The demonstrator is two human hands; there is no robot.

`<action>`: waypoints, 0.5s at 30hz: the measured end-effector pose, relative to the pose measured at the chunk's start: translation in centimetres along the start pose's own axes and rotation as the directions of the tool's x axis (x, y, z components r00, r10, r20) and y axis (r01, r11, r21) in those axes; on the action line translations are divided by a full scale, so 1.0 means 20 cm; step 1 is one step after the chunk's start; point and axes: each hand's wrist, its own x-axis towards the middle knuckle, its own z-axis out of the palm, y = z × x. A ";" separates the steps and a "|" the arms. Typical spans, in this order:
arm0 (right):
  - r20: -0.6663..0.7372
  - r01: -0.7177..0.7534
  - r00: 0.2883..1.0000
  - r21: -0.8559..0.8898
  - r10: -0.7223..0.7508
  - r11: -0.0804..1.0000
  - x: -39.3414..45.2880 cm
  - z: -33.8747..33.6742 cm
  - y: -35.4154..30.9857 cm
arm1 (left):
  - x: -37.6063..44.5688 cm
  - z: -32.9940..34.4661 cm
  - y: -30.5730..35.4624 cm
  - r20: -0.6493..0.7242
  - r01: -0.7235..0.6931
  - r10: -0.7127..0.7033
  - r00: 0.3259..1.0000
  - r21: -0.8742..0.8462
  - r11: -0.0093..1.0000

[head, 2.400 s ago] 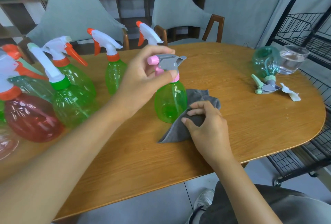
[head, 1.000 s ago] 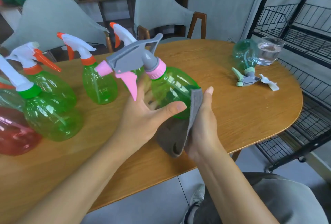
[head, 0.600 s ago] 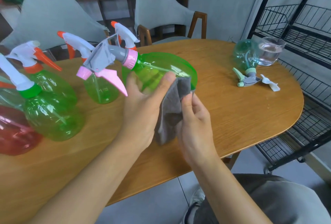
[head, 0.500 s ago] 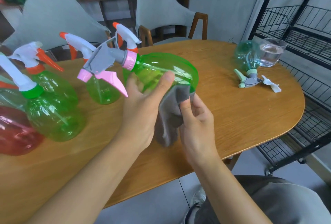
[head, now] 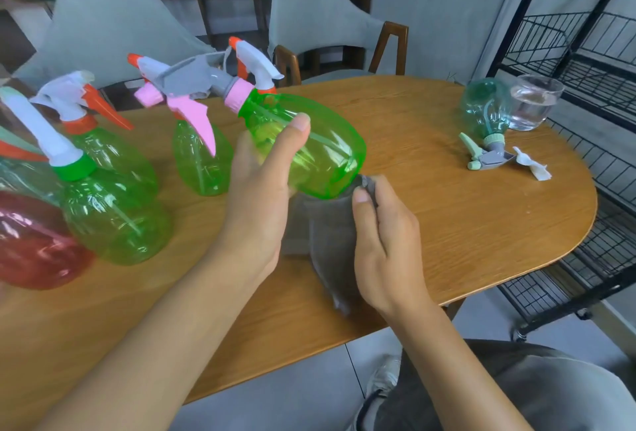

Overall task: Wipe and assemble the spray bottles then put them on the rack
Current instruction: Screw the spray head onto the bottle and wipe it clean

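Observation:
My left hand (head: 256, 203) grips a green spray bottle (head: 320, 155) with a grey and pink trigger head (head: 192, 86), tilted with its head up to the left above the table. My right hand (head: 389, 244) holds a grey cloth (head: 327, 234) against the bottle's base, thumb on top of the cloth. The cloth hangs down between both hands. A black wire rack (head: 585, 52) stands at the right.
Several assembled bottles stand at the left of the wooden table (head: 464, 224): green ones (head: 113, 213) and a red one (head: 31, 241). At the far right a teal bottle (head: 485, 107) stands upside down, beside a glass of water (head: 530, 103) and a white scrap (head: 531, 167). Two grey chairs stand behind.
My left hand lifted the bottle off the table and tipped it sideways. My right hand picked up the cloth and has slid it from the bottle's side down to its base.

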 end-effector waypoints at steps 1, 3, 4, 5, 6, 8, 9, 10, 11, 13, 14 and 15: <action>-0.005 -0.007 1.000 -0.007 0.007 1.000 0.00 0.00 0.00 | 0.00 -0.01 -0.01 0.002 -0.005 0.005 1.000 0.029 1.000; -0.043 -0.052 0.998 -0.010 0.052 0.999 0.02 -0.01 0.01 | -0.01 -0.02 -0.02 0.036 0.003 -0.005 0.999 0.048 0.999; -0.065 -0.077 0.995 -0.011 0.077 0.997 0.03 -0.02 0.01 | -0.01 -0.02 -0.03 0.063 0.024 -0.026 0.998 0.035 0.999; -0.078 -0.096 0.992 -0.022 0.094 0.995 0.04 -0.03 0.02 | -0.02 -0.02 -0.03 0.088 0.050 -0.051 0.995 0.013 0.999; -0.072 -0.105 0.992 -0.041 0.102 0.994 0.05 -0.04 0.03 | -0.03 -0.02 -0.04 0.107 0.070 -0.069 0.992 -0.007 0.997; 0.000 -0.094 0.996 -0.091 0.095 0.991 0.05 -0.04 0.05 | -0.04 -0.01 -0.04 0.109 0.077 -0.074 0.991 -0.022 0.997; 0.054 -0.078 0.995 -0.125 0.085 0.989 0.04 -0.03 0.05 | -0.03 -0.01 -0.04 0.094 0.065 -0.063 0.994 -0.020 0.998; 0.098 -0.057 0.993 -0.146 0.072 0.988 0.02 -0.01 0.05 | -0.03 0.00 -0.04 0.074 0.045 -0.044 0.996 -0.007 0.999; 0.116 -0.048 0.991 -0.145 0.065 0.988 0.02 -0.01 0.05 | -0.02 0.00 -0.04 0.060 0.023 -0.024 0.998 0.013 1.000; 0.087 -0.060 0.994 -0.102 0.069 0.993 0.02 -0.01 0.04 | -0.02 0.00 -0.04 0.062 -0.007 0.004 0.998 0.044 0.999; 0.058 -0.076 0.995 -0.082 0.081 0.994 0.03 -0.02 0.04 | -0.02 -0.01 -0.04 0.078 -0.012 0.007 0.997 0.056 0.998; 0.038 -0.097 0.994 -0.068 0.100 0.993 0.04 -0.04 0.04 | -0.02 -0.01 -0.04 0.095 -0.006 0.000 0.995 0.064 0.998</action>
